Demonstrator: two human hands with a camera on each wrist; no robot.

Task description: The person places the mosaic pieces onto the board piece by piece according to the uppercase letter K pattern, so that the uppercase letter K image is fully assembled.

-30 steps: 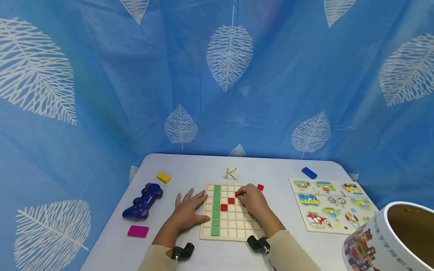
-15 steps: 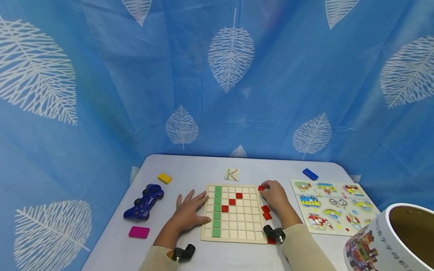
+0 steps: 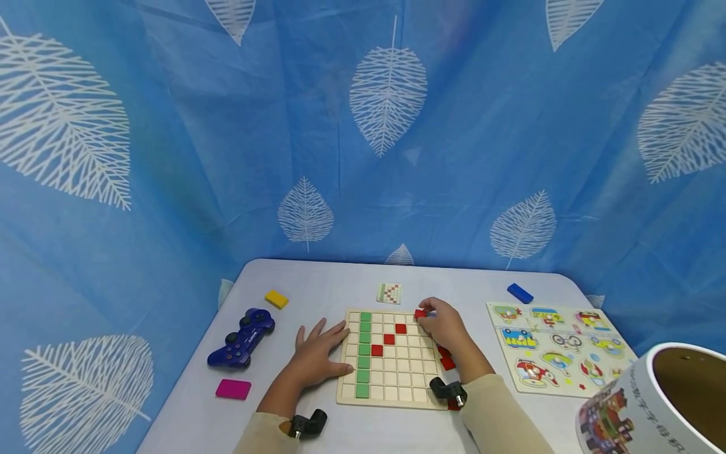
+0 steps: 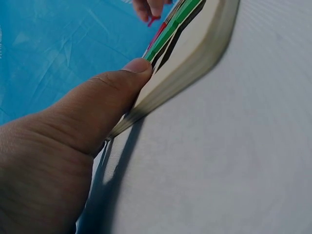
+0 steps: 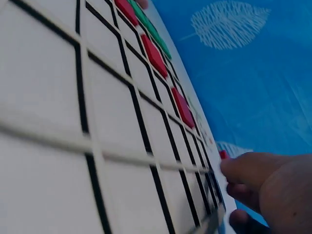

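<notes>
My right hand [image 3: 447,325] pinches a red square tile [image 3: 420,313] over the far right part of the wooden grid board [image 3: 405,381]. On the left edge of that board rests my left hand [image 3: 314,358], fingers spread; in the left wrist view its thumb [image 4: 122,80] lies on the board's rim. Green tiles [image 3: 363,359] fill one column of the grid. Three red tiles sit in cells on a diagonal rising to the right, one of them the middle red tile [image 3: 388,340]. More loose red tiles [image 3: 447,359] lie along the board's right side, partly hidden by the right arm.
Beyond the board lies a small pattern card [image 3: 389,292]. To the left are a yellow block [image 3: 276,299], a blue game controller [image 3: 241,338] and a magenta block [image 3: 233,389]. Rightward are a blue block [image 3: 520,293], a picture puzzle board [image 3: 558,347] and a white bucket [image 3: 624,403].
The right hand left a red tile in a grid cell, moved right to a loose red tile, took it, and carried it back left over the board. The left hand stayed put.
</notes>
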